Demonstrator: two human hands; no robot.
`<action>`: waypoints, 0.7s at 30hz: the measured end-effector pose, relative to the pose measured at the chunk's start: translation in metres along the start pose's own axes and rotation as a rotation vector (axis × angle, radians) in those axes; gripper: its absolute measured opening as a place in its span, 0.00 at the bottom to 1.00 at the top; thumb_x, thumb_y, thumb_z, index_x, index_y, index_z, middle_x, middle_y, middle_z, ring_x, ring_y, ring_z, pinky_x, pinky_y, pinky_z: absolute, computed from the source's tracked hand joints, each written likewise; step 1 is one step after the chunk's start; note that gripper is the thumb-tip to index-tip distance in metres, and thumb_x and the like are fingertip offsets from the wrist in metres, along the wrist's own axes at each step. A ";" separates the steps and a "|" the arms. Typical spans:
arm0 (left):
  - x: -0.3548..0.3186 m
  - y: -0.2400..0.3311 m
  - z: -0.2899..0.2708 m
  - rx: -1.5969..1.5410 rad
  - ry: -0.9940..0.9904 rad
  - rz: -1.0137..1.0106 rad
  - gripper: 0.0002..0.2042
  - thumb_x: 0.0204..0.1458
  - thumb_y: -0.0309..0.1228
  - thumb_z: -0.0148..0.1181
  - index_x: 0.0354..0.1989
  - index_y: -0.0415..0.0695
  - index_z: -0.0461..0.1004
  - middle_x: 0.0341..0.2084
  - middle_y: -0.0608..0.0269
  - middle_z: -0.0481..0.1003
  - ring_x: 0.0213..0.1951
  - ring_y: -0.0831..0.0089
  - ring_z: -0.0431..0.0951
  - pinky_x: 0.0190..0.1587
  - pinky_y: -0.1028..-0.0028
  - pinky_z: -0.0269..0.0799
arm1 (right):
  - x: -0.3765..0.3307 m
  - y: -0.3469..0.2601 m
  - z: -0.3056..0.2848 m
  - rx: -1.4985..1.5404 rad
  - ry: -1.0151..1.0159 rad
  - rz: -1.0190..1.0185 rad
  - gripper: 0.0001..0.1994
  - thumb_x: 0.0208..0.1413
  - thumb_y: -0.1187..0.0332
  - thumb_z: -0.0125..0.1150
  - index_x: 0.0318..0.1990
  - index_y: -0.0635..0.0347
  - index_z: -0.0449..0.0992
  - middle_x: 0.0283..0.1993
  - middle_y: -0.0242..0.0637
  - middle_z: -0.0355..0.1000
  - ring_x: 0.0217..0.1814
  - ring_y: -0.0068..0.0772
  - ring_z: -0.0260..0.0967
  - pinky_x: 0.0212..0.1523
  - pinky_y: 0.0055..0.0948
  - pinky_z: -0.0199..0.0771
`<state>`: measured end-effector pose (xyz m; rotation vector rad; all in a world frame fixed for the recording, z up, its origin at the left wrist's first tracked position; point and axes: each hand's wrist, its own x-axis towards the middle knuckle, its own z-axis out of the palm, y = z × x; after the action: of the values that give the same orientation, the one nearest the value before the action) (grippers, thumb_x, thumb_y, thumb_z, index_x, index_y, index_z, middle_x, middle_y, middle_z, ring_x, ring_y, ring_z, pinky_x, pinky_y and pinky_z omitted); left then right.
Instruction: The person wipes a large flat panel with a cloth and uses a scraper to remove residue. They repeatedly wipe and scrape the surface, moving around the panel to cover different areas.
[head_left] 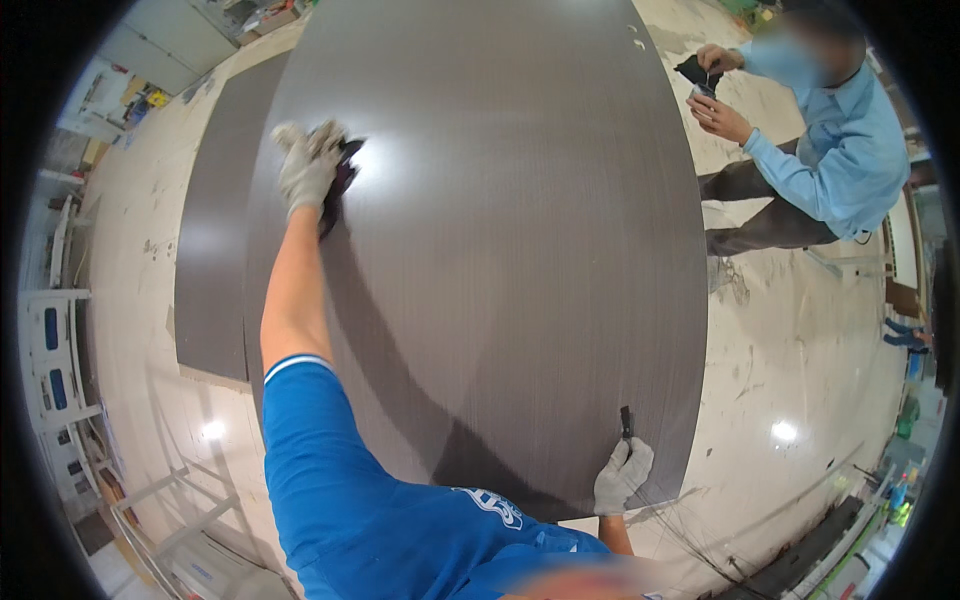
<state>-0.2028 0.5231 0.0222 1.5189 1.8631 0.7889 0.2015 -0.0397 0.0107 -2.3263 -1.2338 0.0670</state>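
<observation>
A large dark grey-brown panel (500, 300) with a fine grain spreads flat in front of me. My left hand (306, 170), in a whitish work glove, reaches far across its left side. Its fingers press a crumpled dark cloth (344, 180) against the surface. Near the panel's lower right corner is my right hand (622, 478), also gloved. It is closed round a small slim tool with a black end (626, 422) pointing away from me; the glove hides the rest, so its kind does not show.
Another dark panel (225, 220) lies under the left edge. At the far right a person in a light blue shirt (840, 150) holds a black pouch-like item (692, 70) and a small container (703, 92). Metal frames (180, 510) stand at lower left. Thin wires (690, 545) trail at lower right.
</observation>
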 end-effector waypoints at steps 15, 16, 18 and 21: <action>-0.089 0.248 0.318 0.177 -0.135 0.947 0.10 0.54 0.40 0.64 0.39 0.50 0.85 0.37 0.54 0.84 0.42 0.59 0.85 0.50 0.62 0.80 | -0.007 0.005 -0.002 -0.016 0.014 -0.037 0.07 0.65 0.74 0.55 0.46 0.67 0.70 0.39 0.49 0.69 0.39 0.53 0.66 0.43 0.49 0.67; -0.056 0.226 0.290 0.202 -0.163 0.815 0.11 0.51 0.41 0.68 0.38 0.49 0.85 0.35 0.58 0.84 0.38 0.62 0.85 0.46 0.63 0.82 | -0.006 0.006 -0.002 -0.019 0.011 -0.052 0.07 0.66 0.73 0.54 0.46 0.68 0.70 0.40 0.48 0.69 0.40 0.52 0.67 0.44 0.48 0.67; 0.006 0.165 0.212 0.103 -0.101 0.625 0.11 0.49 0.35 0.72 0.42 0.51 0.85 0.36 0.60 0.85 0.37 0.67 0.84 0.44 0.65 0.82 | -0.006 0.005 -0.004 -0.027 0.014 -0.071 0.07 0.65 0.74 0.54 0.46 0.68 0.70 0.40 0.48 0.69 0.39 0.52 0.66 0.44 0.48 0.67; 0.050 0.057 0.075 0.050 0.174 0.448 0.28 0.56 0.22 0.62 0.66 0.59 0.70 0.49 0.63 0.82 0.49 0.68 0.83 0.53 0.68 0.80 | -0.004 0.003 -0.006 -0.005 0.013 -0.080 0.05 0.62 0.77 0.55 0.43 0.67 0.70 0.38 0.48 0.68 0.38 0.52 0.66 0.42 0.49 0.67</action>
<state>-0.1188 0.5876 0.0132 1.9907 1.6878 1.1119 0.2033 -0.0468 0.0135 -2.2758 -1.3202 0.0214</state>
